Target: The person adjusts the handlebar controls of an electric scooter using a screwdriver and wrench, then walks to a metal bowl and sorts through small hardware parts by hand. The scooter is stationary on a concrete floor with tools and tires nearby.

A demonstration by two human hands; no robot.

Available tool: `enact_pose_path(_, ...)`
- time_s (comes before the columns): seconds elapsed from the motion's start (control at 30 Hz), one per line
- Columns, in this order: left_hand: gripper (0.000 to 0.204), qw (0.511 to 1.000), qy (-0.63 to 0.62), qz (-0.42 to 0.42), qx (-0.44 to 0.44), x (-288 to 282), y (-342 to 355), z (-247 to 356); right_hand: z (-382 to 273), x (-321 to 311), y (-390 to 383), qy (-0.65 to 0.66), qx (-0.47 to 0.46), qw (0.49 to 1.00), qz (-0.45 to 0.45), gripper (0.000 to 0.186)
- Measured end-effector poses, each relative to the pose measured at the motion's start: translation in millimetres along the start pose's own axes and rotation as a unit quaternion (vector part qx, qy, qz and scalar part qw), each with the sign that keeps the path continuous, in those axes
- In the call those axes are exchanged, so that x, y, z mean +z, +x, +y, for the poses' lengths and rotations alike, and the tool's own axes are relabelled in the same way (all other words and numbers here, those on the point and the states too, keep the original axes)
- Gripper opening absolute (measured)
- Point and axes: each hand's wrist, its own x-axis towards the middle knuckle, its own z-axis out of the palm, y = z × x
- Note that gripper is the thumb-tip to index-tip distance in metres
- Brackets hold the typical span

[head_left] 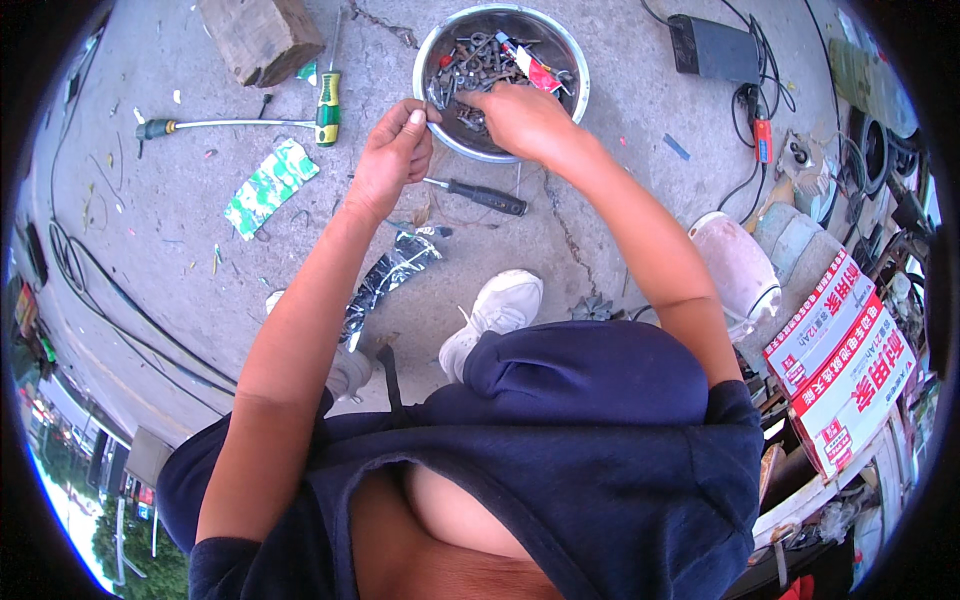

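A round metal bowl (572,57) stands on the concrete in front of me, holding a heap of bolts and screws (470,70) and a red-and-white packet (537,72). My left hand (395,155) is at the bowl's near left rim, thumb and fingers pinched together. Whatever they grip is too small to make out. Over the near right rim reaches my right hand (525,120), its index finger stretched out onto the bolts. Its other fingers are mostly hidden beneath it. Just below the bowl lies a screwdriver with a black handle (487,197).
Left of the bowl lie a green-and-yellow-handled screwdriver (328,108), a long-shafted tool (155,129), a wooden block (260,40) and a green-and-white wrapper (272,188). A black box with cables (714,49) sits at far right. A red-and-white carton (850,365) and clutter line the right side.
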Motion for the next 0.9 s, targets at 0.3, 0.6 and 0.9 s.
enact_pose_path(0.3, 0.020, 1.000, 0.005, -0.006, 0.001, -1, 1, 0, 10, 2, 10, 0.000, -0.016, 1.000, 0.014, 0.050)
enact_pose_path(0.6, 0.020, 1.000, 0.005, -0.003, 0.001, -1, 1, -1, 4, 2, 5, 0.039, 0.070, 0.995, 0.063, 0.046)
enact_pose_path(0.9, 0.020, 1.000, 0.002, -0.008, 0.004, -3, 3, -2, 7, 13, 14, -0.005, 0.001, 1.000, 0.007, 0.044)
